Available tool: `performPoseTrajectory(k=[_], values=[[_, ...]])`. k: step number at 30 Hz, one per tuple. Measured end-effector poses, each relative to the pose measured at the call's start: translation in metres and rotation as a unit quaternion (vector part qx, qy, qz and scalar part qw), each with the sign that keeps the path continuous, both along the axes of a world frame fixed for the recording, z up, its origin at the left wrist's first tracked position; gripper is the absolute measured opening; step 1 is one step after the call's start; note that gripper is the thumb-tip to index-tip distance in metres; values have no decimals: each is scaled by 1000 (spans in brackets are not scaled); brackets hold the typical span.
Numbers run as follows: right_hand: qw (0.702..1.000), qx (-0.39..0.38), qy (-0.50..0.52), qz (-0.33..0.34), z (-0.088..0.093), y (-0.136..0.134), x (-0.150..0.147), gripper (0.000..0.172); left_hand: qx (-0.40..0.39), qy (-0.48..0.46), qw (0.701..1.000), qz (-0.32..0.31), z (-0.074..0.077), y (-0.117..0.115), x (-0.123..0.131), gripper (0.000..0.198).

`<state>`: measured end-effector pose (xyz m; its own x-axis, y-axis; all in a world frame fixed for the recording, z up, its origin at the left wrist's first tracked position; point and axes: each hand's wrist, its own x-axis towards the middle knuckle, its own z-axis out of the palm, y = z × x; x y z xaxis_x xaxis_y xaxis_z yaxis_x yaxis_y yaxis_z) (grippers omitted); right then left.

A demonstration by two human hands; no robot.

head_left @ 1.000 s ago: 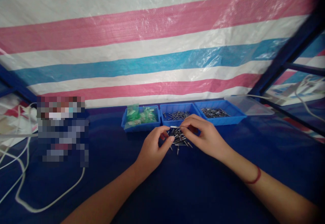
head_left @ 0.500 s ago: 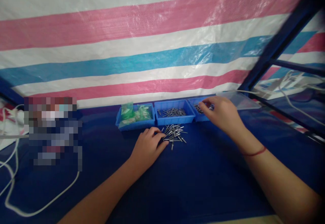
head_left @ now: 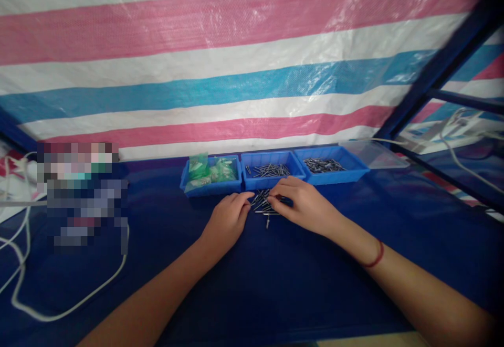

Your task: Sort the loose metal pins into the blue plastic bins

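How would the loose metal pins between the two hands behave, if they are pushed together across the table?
The metal pins look thin and straight, so each is probably stiff. On the smooth-looking blue table, they would likely slide easily. Many lie crossed over one another, so a push may move several together.

The metal pins look shiny, the plastic trays smooth.
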<state>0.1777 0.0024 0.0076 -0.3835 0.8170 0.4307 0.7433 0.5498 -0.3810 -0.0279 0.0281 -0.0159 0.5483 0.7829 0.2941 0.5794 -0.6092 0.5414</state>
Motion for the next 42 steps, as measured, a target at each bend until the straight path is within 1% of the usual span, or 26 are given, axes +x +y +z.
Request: performPoseTrajectory(k=[3,7,10,13,17,20,28,33,37,39,40,42], values=[[997,-34,70,24,-6,-1,-8,10,-26,-84,996,-1,1,-5,3,28],[979,-81,184,40,-9,-5,-16,11,-55,-170,984,-6,1,-10,8,28],[969,-84,231,33,-7,-7,-19,11,-77,-204,976,-10,2,-11,9,28],[964,-78,252,30,-5,-8,-18,11,-74,-189,979,-14,4,-11,7,28],[962,-72,261,12,-3,-8,-16,11,-54,-115,991,-29,6,-10,5,22],[962,-70,263,6,-2,-8,-17,11,-52,-91,994,-37,5,-8,4,20],[964,-63,257,-8,-1,-8,-16,8,-46,-112,993,5,6,-8,4,16],[975,-55,213,-6,-5,-4,-14,8,-34,-138,990,25,8,-8,3,14],[984,-57,171,11,-4,-1,-11,14,-24,-133,990,38,9,-8,2,15],[986,-30,161,-21,0,2,-3,16,-15,-107,994,30,9,-9,2,21],[986,-9,158,-56,3,4,4,16,-5,-84,996,22,8,-10,2,25],[977,38,141,-153,7,10,23,16,22,-16,1000,6,7,-11,2,36]])
